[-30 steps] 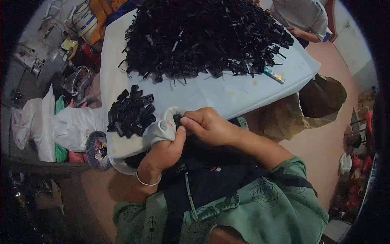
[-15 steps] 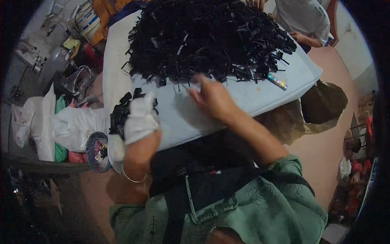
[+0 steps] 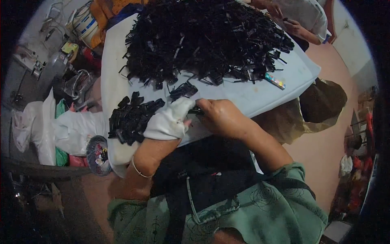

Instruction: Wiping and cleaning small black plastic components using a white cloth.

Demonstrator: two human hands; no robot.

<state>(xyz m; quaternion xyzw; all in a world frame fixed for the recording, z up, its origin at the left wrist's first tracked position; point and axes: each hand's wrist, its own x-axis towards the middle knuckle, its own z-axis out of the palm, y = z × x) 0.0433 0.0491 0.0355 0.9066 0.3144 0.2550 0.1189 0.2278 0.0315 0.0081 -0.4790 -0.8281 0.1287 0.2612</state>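
Observation:
My left hand (image 3: 171, 120), in a white glove, and my bare right hand (image 3: 222, 116) meet above the near edge of a pale padded table top (image 3: 239, 95). Between their closed fingers is a small black plastic piece (image 3: 196, 110), mostly covered by the fingers. Just beyond the glove lie a few loose black pieces (image 3: 183, 90). Left of the glove sits a small heap of similar black plastic pieces (image 3: 132, 118). A far larger mound of black pieces (image 3: 211, 40) with thin strips sticking out covers the back of the table.
A colourful printed tube (image 3: 275, 81) lies on the table's right side. Beyond it, a co-worker's hands (image 3: 295, 29) hold something small and dark. An open brown paper sack (image 3: 284, 118) stands at the right. On the left are a bin of scraps (image 3: 98, 154) and white plastic bags (image 3: 77, 130).
My right hand has drawn back from the mound's near edge, and my gloved left hand has moved right to meet it. Loose black pieces now lie just beyond the glove.

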